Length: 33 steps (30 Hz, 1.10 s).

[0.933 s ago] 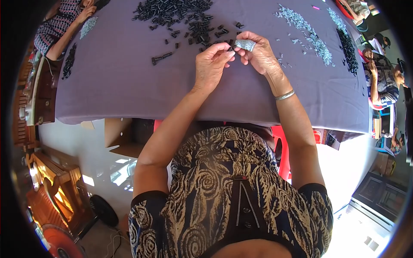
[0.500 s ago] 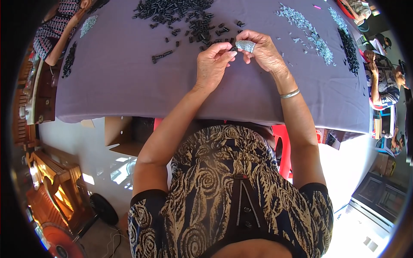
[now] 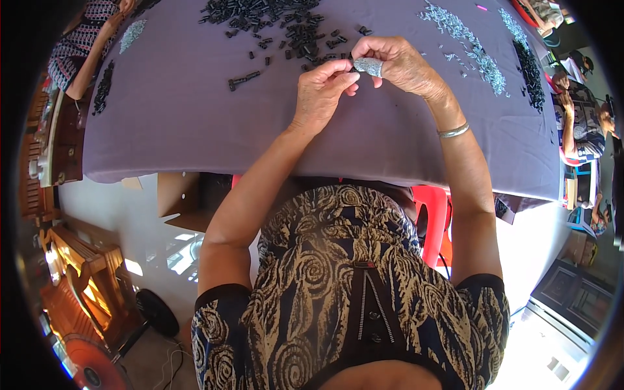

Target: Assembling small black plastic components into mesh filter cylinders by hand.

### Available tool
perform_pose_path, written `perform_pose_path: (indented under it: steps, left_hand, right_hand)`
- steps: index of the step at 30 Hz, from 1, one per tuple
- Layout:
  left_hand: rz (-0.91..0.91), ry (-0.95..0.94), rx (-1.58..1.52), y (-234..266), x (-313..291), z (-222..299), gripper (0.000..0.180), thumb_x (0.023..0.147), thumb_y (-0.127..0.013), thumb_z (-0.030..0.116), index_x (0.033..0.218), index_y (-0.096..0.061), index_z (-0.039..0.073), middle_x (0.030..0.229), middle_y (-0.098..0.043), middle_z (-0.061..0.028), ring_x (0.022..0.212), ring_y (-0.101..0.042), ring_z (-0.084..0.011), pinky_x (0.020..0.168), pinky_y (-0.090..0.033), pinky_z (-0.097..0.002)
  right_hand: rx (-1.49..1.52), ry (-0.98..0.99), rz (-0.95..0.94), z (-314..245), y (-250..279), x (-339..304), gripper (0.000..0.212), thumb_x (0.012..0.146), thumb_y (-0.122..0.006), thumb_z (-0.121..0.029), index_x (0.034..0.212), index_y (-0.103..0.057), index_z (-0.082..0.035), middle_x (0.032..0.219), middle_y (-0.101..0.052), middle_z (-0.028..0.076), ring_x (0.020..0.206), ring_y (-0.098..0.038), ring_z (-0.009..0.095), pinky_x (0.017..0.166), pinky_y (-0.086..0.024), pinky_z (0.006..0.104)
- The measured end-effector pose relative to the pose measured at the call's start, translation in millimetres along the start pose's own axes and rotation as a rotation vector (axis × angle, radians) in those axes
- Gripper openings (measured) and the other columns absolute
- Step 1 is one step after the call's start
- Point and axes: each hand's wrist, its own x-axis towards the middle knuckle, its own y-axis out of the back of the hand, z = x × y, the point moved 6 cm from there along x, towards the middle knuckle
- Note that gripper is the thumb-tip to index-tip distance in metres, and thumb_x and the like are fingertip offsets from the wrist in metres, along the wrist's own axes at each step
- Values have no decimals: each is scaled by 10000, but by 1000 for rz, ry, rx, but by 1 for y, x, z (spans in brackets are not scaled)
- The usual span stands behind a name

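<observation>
Over the cloth, my left hand [image 3: 314,97] and my right hand [image 3: 409,70] meet fingertip to fingertip. Between the left thumb and forefinger is a small black part [image 3: 354,69], mostly hidden by the fingers. My right thumb wears a silver-grey wrap [image 3: 368,66], and the right fingers curl closed around the far end of that part. Just beyond my hands lies a loose pile of small black cylindrical parts [image 3: 304,40]. A longer joined black piece [image 3: 244,80] rests apart, left of my left hand.
A purple-grey cloth [image 3: 195,130] covers the table. Small silvery pieces [image 3: 465,40] lie scattered at right, beside a black heap [image 3: 528,75]. More black parts [image 3: 103,91] and silvery bits [image 3: 133,36] sit at left. Other people sit at both sides. A red chair [image 3: 432,214] stands below the table edge.
My right hand has turned, its wrist and forearm swinging outward to the right, while its fingertips stay at the black part. My left hand has barely moved.
</observation>
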Motion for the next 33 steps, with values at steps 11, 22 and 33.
perform_pose_path:
  steps: [11,22,33]
  left_hand:
    - [-65,112,-32,1,3,2,219,829,-645,68,1018,-605,-35,864,-649,-103,702,-606,-156,680,-523,-311]
    - [-42,110,-36,1,3,3,226,828,-647,51,1036,-604,-27,891,-652,-103,739,-618,-155,680,-524,-306]
    - [-8,15,-87,0,4,7,183,805,-665,29,979,-622,-7,895,-607,-49,780,-613,-151,694,-513,-291]
  right_hand:
    - [-102,-44,-104,-7,-3,7,79,844,-590,-117,846,-622,-44,695,-601,10,612,-563,68,454,-464,203]
    - [-35,-53,-100,-4,1,-3,208,880,-524,-237,985,-581,-66,816,-561,1,705,-533,59,511,-468,198]
    - [339,-306,81,33,-10,-14,637,878,-328,-641,795,-538,-45,652,-505,41,523,-492,103,405,-440,241]
